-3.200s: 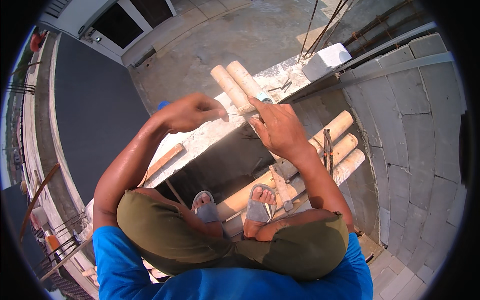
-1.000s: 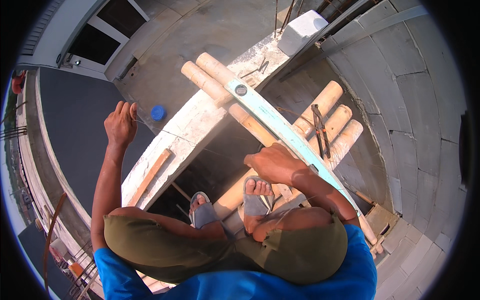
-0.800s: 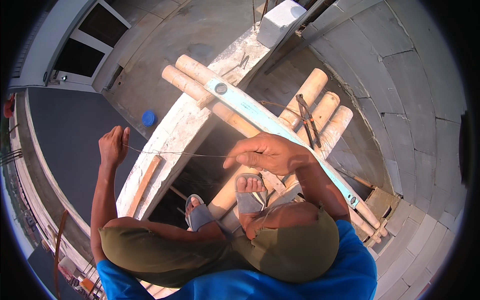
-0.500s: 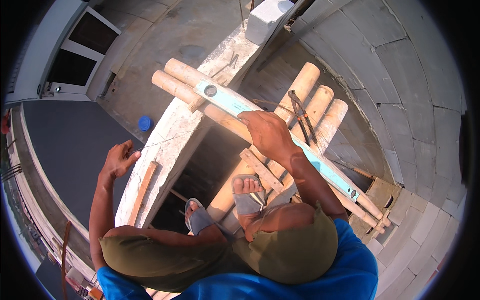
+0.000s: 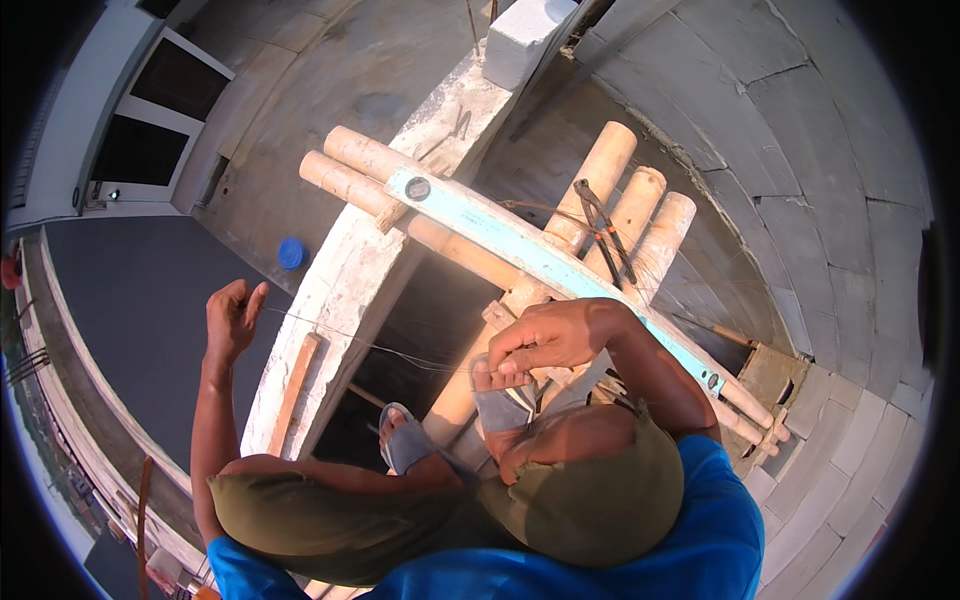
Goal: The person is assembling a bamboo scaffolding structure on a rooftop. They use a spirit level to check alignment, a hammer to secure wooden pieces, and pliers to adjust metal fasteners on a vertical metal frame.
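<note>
Pinching thin wire [image 5: 380, 345] taut: L hand [image 5: 230, 320] outstretched, R hand [image 5: 545, 340] near knee.

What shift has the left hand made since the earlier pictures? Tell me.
Yes. The left hand has swung out from above the wall to its left side, now near the blue cap, holding the string.

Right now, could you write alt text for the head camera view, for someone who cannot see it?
Seen from above, a crouching person stretches a thin string between the raised left hand and the right hand, perched on bamboo poles beside a long light-blue level above a concrete wall.
</note>
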Demonstrator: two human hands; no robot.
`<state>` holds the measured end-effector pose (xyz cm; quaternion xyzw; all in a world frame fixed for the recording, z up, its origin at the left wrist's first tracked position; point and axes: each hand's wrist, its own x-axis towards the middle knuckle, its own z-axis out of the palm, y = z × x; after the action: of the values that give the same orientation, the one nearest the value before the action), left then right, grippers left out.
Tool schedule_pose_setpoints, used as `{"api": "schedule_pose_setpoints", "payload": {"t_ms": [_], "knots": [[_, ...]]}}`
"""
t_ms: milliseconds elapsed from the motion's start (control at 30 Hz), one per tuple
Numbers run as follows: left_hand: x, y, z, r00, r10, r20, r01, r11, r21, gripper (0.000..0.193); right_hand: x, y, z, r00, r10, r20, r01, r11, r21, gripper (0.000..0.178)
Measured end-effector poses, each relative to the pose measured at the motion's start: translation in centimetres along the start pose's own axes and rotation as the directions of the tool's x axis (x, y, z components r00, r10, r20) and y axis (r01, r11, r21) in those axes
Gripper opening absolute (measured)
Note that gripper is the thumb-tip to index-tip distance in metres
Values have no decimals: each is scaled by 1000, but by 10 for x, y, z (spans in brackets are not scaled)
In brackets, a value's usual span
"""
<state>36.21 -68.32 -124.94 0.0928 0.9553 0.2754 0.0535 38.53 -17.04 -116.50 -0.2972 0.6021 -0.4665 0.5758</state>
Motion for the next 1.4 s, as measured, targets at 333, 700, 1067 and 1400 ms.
{"api": "schedule_pose_setpoints", "payload": {"t_ms": [333, 700, 1067, 1400], "knots": [[32, 23, -55, 891, 416, -183, -358, 890, 281, 47, -17, 58, -9, 603, 308, -736, -289, 944, 158, 33], [8, -1, -61, 974, 175, -141, -147, 971, 189, 48, -67, 171, -74, 70, 379, -923, -563, 778, 277, 38], [-14, -7, -51, 980, 143, -137, -124, 983, 139, 48, -107, 187, -96, 13, 368, -930, -167, 917, 361, 28], [-18, -19, -51, 982, 104, -155, -110, 993, -31, 50, -133, 171, -115, -672, -162, -723, -235, 972, 1, 26]]}}
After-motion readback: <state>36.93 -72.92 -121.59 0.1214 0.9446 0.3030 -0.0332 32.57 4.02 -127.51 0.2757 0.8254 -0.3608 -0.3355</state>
